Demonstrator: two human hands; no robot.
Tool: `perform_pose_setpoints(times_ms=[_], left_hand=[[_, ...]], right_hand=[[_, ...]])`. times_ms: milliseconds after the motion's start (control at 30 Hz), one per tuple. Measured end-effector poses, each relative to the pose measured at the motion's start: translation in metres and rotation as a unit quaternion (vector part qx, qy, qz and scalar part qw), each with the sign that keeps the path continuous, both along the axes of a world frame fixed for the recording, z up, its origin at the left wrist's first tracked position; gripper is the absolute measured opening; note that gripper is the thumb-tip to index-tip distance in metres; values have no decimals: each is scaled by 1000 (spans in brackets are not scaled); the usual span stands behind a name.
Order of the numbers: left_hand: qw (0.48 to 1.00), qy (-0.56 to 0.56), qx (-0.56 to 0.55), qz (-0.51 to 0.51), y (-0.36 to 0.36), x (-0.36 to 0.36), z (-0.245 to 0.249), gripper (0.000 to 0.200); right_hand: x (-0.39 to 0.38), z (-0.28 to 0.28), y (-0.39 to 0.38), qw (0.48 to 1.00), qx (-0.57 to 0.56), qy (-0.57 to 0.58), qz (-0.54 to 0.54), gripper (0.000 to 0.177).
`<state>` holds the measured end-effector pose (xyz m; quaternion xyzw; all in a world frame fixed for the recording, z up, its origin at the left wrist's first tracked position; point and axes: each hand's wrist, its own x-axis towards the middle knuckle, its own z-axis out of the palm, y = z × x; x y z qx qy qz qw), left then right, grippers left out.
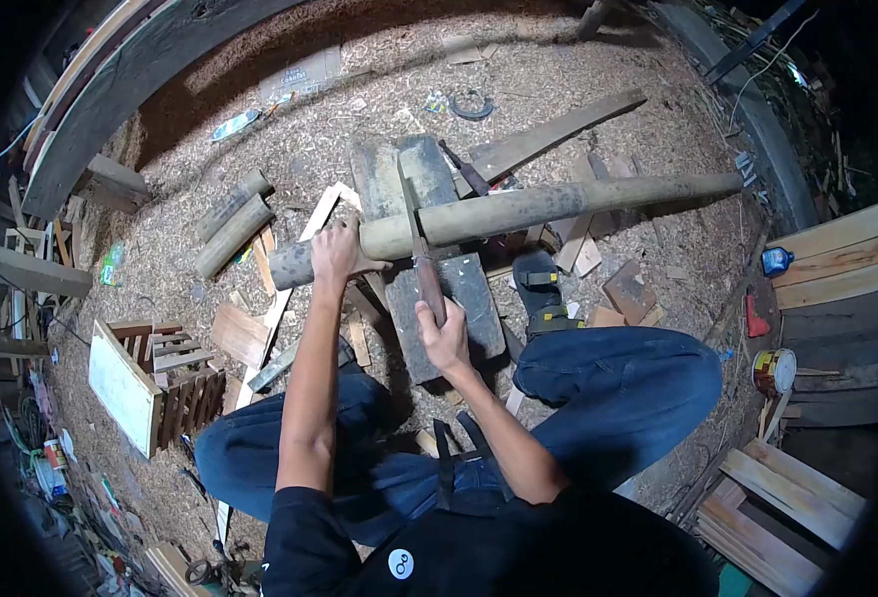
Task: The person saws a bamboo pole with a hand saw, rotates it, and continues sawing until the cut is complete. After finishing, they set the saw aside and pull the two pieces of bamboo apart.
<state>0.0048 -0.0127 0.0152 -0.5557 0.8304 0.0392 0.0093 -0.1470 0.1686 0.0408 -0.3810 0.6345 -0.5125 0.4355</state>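
Left hand [334, 253] clamped over bamboo pole [519, 216], arm [306, 418] extended, right hand [444, 336] gripping wooden-handled blade [426, 271], forearm [499, 423] angled inward

The person's left hand [334, 253] lies palm down, its knuckles up and its fingers bent forward, with the left thumb [370, 266] stretched out to the right. Behind that hand, the left forearm [317, 373] runs back nearly straight. The right hand [446, 340], rightward of the left and closer in, curls in a grip; behind it, the right forearm [496, 416] slants outward to a bent right elbow [542, 480].
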Motion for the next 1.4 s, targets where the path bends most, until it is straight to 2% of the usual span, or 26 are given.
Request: perform_pose_setpoints(times_ms=[33, 100, 200, 333, 467, 567, 633, 700, 767, 800, 900, 1000, 1033, 1067, 1100, 1167, 1233, 1300, 1367, 1400], left_hand=[[1000, -1, 3, -1, -1, -3, 1, 95], [997, 48, -59, -14, 3, -5, -1, 92], [993, 91, -46, -55, -6, -7, -9, 91], [991, 104, -74, -44, -4, -6, -9, 91], [987, 109, -106, -47, -2, -9, -5, 89], [995, 67, -72, -28, 0, -15, -5, 89], [982, 51, -167, -79, -5, -30, -16, 90], [996, 67, -56, -25, -15, -38, -17, 88], [999, 38, -3, -33, -21, -35, -8, 87], [997, 38, -37, -62, -23, -31, -11, 86], [993, 44, -43, -104, -27, -25, -16, 85], [996, 32, -17, -80, -35, -31, -13, 86], [997, 22, 14, -66, -35, -32, -13, 87], [994, 55, -10, -92, -41, -30, -16, 89], [996, 11, 49, -71, -45, -34, -4, 89], [995, 20, 57, -77, -43, -36, 5, 89], [994, 22, 61, -93, -43, -31, -6, 89], [994, 31, 45, -98, -50, -32, -7, 89], [995, 16, 75, -65, -54, -30, -5, 91], [994, 19, 66, -80, -75, -21, -27, 98]], right_hand=[[1, 7, -4, 1000, 3, -1, -1, 32], [4, 22, -14, 1000, -10, -12, -1, 32], [0, 36, -39, 999, -10, 31, 15, 35], [-5, 63, -56, 998, 16, 42, 50, 37], [-5, 46, -54, 998, 23, 20, 50, 33], [-11, 37, -54, 999, 6, -3, 53, 33], [-3, 17, -56, 998, -61, 16, 15, 32], [-9, -1, -56, 998, -12, 46, 46, 32], [-6, 15, -52, 999, -11, -2, 31, 32], [-7, 9, -51, 999, -9, -8, 34, 32], [-11, -8, -48, 998, 14, -3, 58, 30], [-3, -8, -50, 999, 17, 13, 30, 32], [-2, -17, -42, 999, 27, 10, 24, 32], [0, -31, -29, 1000, 13, 17, 11, 30], [1, -44, -13, 1000, -2, 26, 1, 30], [6, -60, 33, 999, -19, 41, 5, 28], [-7, -17, 66, 996, 70, -1, 48, 21], [-16, -7, 88, 991, 75, -35, 104, 17], [-8, 32, 114, 999, 2, -22, 28, 32], [-8, 46, 137, 998, -27, 0, 52, 30]])
